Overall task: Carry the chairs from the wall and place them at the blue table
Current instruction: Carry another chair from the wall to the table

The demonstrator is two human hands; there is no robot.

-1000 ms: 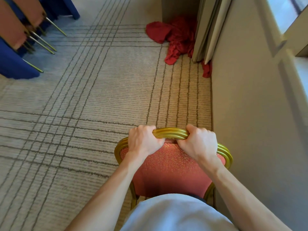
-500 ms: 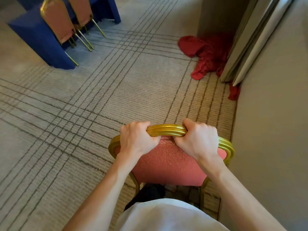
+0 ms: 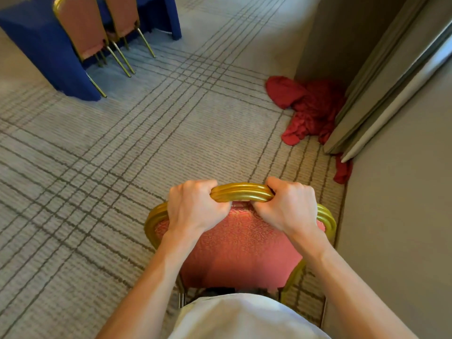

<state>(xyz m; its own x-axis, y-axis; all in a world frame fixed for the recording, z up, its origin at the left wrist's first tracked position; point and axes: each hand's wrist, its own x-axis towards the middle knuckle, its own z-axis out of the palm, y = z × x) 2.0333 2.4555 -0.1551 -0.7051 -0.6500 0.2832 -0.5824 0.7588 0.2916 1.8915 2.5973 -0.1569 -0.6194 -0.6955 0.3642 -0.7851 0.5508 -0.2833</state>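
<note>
A chair (image 3: 241,243) with a gold frame and red patterned backrest stands right in front of me, close to the wall on my right. My left hand (image 3: 194,207) grips the left part of its curved top rail. My right hand (image 3: 289,207) grips the right part of the same rail. Its seat and legs are mostly hidden by my shirt. The blue table (image 3: 41,45), draped to the floor, stands at the far left with two matching chairs (image 3: 97,28) pushed up to it.
A crumpled red cloth (image 3: 305,106) lies on the carpet by folded partition panels (image 3: 386,89) at the right. A beige wall (image 3: 401,216) runs along my right side. Striped carpet stretches between me and the table.
My view has swung left and up, bringing the blue table and its two chairs further into sight. Both hands keep the same grip on the chair's top rail.
</note>
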